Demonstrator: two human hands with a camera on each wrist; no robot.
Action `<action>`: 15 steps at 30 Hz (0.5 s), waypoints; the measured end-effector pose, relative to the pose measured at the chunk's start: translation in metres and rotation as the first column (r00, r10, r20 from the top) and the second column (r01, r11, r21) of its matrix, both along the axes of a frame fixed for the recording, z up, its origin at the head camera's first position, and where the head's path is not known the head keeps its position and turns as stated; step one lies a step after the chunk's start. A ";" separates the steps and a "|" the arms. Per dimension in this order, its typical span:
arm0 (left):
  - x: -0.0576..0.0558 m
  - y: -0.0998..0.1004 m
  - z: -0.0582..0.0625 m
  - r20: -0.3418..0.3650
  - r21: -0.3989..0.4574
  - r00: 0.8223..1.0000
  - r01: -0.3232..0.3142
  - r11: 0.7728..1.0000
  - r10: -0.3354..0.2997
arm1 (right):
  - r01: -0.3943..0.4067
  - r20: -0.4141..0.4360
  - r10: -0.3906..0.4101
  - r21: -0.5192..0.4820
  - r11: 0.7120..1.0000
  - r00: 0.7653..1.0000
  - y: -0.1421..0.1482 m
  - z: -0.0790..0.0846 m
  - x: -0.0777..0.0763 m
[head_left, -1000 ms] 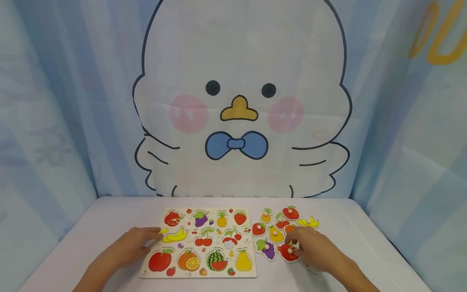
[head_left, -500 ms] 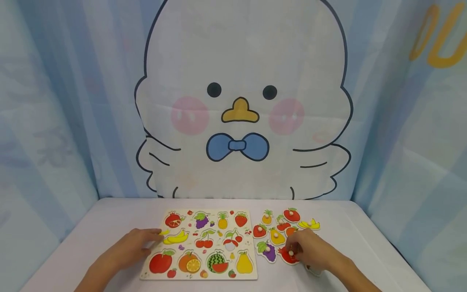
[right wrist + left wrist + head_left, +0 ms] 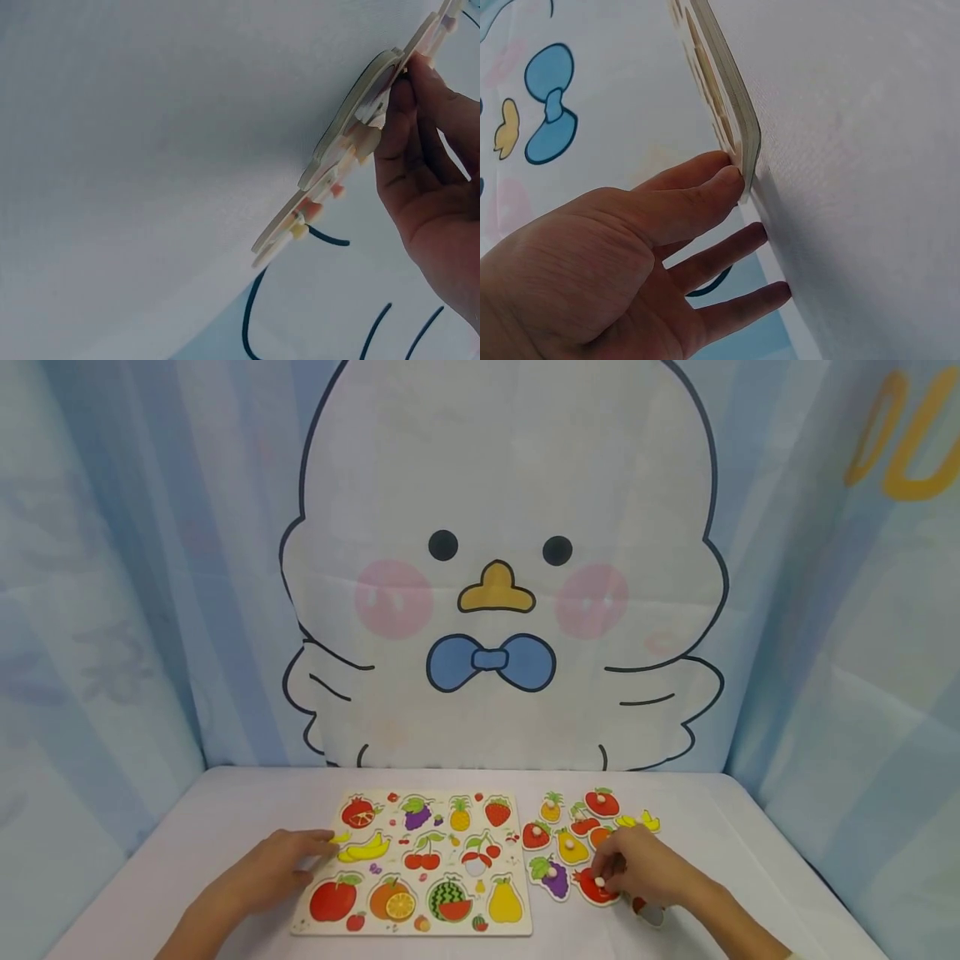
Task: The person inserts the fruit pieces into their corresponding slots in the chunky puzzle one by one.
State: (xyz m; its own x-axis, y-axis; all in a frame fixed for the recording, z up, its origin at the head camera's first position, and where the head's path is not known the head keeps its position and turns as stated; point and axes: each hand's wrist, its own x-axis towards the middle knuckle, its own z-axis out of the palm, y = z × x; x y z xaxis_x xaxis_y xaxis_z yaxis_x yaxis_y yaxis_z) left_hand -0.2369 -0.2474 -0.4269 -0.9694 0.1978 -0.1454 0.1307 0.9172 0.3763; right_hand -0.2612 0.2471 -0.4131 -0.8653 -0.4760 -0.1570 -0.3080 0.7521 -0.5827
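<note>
A fruit puzzle board [image 3: 375,893] with printed pictures lies left of the middle of the white table. My left hand [image 3: 273,868] rests at its left edge; in the left wrist view the thumb [image 3: 724,184] and forefinger touch the rim and the other fingers extend. Right of the board, my right hand [image 3: 648,864] pinches the red pomegranate piece [image 3: 588,887] with bent fingers, its pale knob showing beside the fingertips. Around it lie knobbed pieces: grapes [image 3: 555,881], pear [image 3: 572,850], strawberry [image 3: 536,836], orange [image 3: 600,836] and cherries [image 3: 583,823].
Farther back are a pineapple piece [image 3: 551,810], an apple piece [image 3: 602,802] and a banana piece [image 3: 651,820] partly behind the hand. Another piece [image 3: 652,915] shows below the right hand. A cloth backdrop [image 3: 495,727] hangs behind the table.
The whole view has shifted slightly. My right fingers have closed in over the pomegranate piece, and more of the piece below the hand shows. My left hand stays at the board's edge.
</note>
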 end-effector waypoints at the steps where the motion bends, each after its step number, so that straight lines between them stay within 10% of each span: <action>1: 0.000 0.000 0.000 -0.001 -0.002 1.000 0.001 1.000 -0.001 | -0.002 -0.005 0.002 0.005 1.000 1.000 0.000 0.000 0.000; 15: 0.001 -0.001 0.000 -0.018 -0.008 1.000 0.008 1.000 -0.009 | 0.016 -0.033 -0.016 0.026 1.000 0.999 0.005 0.010 -0.002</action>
State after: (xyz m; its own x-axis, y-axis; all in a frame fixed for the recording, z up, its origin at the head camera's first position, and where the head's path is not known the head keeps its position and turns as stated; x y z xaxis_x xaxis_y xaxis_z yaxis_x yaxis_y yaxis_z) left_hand -0.2355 -0.2480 -0.4273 -0.9702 0.2049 -0.1292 0.1453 0.9190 0.3664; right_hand -0.2635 0.2517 -0.4028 -0.8777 -0.4581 -0.1406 -0.3146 0.7723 -0.5519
